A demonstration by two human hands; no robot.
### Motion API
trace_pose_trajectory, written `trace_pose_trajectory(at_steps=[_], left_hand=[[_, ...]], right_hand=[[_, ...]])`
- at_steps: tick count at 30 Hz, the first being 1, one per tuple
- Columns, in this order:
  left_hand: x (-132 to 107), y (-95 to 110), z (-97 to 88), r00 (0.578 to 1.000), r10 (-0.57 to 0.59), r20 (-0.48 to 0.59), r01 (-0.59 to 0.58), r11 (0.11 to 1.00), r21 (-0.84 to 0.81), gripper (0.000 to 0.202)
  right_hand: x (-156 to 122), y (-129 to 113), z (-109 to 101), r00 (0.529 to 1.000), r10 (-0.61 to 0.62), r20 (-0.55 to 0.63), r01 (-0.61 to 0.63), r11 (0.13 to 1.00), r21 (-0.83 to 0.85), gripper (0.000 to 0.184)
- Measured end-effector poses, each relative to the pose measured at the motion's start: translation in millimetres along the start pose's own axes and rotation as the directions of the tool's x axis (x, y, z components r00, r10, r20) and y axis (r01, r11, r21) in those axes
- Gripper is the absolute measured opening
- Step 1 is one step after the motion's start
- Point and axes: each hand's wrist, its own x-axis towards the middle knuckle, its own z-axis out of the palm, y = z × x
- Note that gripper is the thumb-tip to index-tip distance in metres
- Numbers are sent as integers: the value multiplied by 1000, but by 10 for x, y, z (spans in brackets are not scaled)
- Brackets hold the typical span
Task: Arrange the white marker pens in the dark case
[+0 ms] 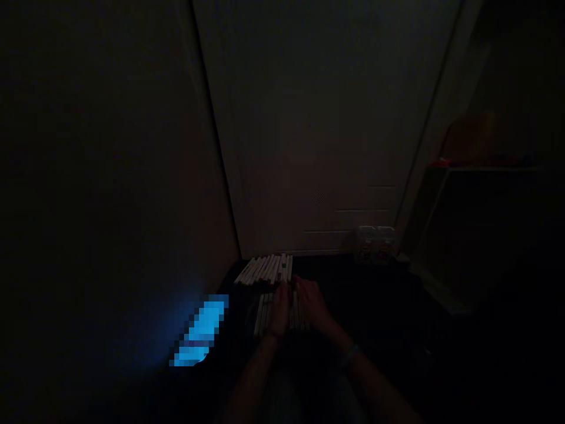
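Observation:
The room is very dark. Two rows of thin white cases stand on edge on a dark surface: a far row point(267, 268), its left part leaning, and a near row point(263, 315). My left hand point(279, 309) reaches over the middle of the near row, its fingers close together and pointing away from me. Beside it, my right hand point(312, 301) curls inward at the row's right part, with a band on the wrist. Both hands' fingertips meet near the gap between the rows. What they grip there is too dark to make out.
A bright blue glowing screen point(200, 333), pixelated, lies to the left by the wall. Two clear packages point(375, 244) stand against the pale door-like panel point(318, 129) at the back. A shelf unit point(481, 171) with an orange item on top is at the right.

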Motion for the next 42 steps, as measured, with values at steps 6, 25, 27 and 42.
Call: trace_pose_trajectory(at_steps=[6,25,27,42], left_hand=[[-370,-241,7,986,134,97,-161,919,359,44],[-233,-271,-451,918,352,183,-395,765,509,28],[-244,-288,-453,917,354,184,-395,741,543,29],[-345,-134,-377,902,293,316,-422,455,784,23]], right_hand=[[-50,-57,172,981,117,155,-160,937,310,43],[-210,209,-265,930,-95,354,204,937,-285,32],[-252,278,-239,976,-49,212,99,967,-236,30],[-535,455,-196,977,182,-108,-199,964,-177,28]])
